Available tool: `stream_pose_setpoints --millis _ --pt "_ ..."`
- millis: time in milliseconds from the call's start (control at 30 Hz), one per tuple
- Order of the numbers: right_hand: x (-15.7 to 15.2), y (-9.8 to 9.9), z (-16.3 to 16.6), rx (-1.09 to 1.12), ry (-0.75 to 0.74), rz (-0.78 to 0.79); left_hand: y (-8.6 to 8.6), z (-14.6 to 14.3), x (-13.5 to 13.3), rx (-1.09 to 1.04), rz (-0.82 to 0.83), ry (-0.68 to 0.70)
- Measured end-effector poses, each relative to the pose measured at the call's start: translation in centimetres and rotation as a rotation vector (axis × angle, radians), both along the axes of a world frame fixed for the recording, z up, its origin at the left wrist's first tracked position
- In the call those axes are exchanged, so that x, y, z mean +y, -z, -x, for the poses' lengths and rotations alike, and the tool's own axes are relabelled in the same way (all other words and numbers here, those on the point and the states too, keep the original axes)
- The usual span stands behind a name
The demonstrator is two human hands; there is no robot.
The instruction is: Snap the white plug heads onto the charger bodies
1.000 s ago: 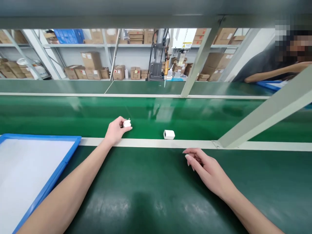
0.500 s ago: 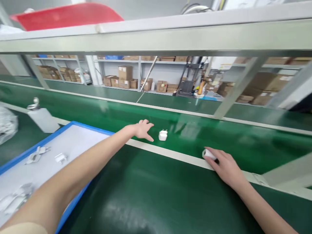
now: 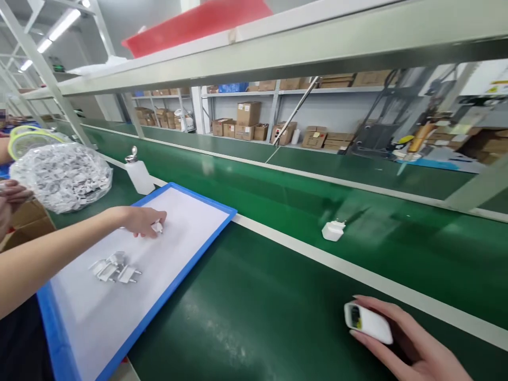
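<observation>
Now our left hand [image 3: 145, 220] pinches a plug [image 3: 157, 227], our right hand [image 3: 416, 338] grips an open shell [image 3: 375, 325], one charger [image 3: 332, 232] looks complete, and loose plugs [image 3: 108, 269] lie unjoined!

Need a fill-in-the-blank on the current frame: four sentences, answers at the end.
1. The left hand is over a tray edged in ____.
2. The right hand holds a housing coloured ____.
3. Dark insides show through the housing's ____ end.
4. The plug on the belt is nearer the ____ hand.
Missing words: blue; white; open; right.
</observation>
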State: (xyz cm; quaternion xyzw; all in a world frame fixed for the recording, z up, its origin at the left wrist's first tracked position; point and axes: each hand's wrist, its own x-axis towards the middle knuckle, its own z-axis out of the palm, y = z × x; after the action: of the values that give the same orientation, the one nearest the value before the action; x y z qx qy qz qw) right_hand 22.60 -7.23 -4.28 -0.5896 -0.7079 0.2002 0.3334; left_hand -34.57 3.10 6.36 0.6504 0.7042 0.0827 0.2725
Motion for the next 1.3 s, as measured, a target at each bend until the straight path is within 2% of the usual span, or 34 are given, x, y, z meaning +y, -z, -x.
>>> stream_pose_setpoints --millis 67,167,267,367,433,533,600,667,767,833,900,1067,1233,1300 --pt "-0.5 -1.8 1.3 0.06 -0.041 0.108 0.2 -0.4 -0.1 0.025 0.015 0.039" --pt "-1.3 -3.3 2.1 0.186 -0.062 0.19 -1.2 -3.1 1.0 0.022 -0.046 0.125" --pt "-2.3 -3.7 2.5 0.284 -0.125 0.272 -3.2 -9.4 1.8 0.019 -0.038 0.339" --pt "-2.9 -4.0 2.7 0.375 -0.188 0.308 -4.0 -18.4 0.6 -0.15 0.13 0.699" --pt "-3.1 -4.1 2.6 0.382 -0.201 0.278 -3.3 -24.4 -0.7 -0.386 0.259 0.9" --pt "-3.1 -4.3 1.8 0.298 -0.205 0.213 -1.3 -31.9 -1.8 -0.628 0.386 1.074" --pt "-3.0 -4.1 1.1 0.287 -0.222 0.175 0.1 -35.4 -1.8 -0.757 0.406 1.097" --pt "-2.9 -3.8 0.5 0.324 -0.217 0.098 1.2 -37.7 -1.8 -0.898 0.38 1.041" --pt "-2.8 -3.0 -0.1 0.341 -0.085 -0.107 2.2 -39.8 -2.2 -1.025 0.283 0.865" --pt "-2.7 -2.4 -0.3 0.346 0.007 -0.206 2.7 -40.4 -2.8 -1.007 0.211 0.761" --pt "-2.7 -2.1 -0.3 0.367 0.052 -0.23 3.3 -40.5 -3.4 -0.948 0.151 0.722" --pt "-2.5 -2.6 -0.1 0.404 0.147 -0.126 4.3 -39.1 -3.9 -0.782 0.081 0.793" --pt "-1.4 -2.9 -0.2 0.649 0.168 -0.026 4.9 -38.2 -4.0 -0.385 0.025 0.923" --pt "-1.1 -2.8 -0.3 0.726 0.163 -0.007 5.4 -38.5 -3.9 -0.359 -0.01 0.932"
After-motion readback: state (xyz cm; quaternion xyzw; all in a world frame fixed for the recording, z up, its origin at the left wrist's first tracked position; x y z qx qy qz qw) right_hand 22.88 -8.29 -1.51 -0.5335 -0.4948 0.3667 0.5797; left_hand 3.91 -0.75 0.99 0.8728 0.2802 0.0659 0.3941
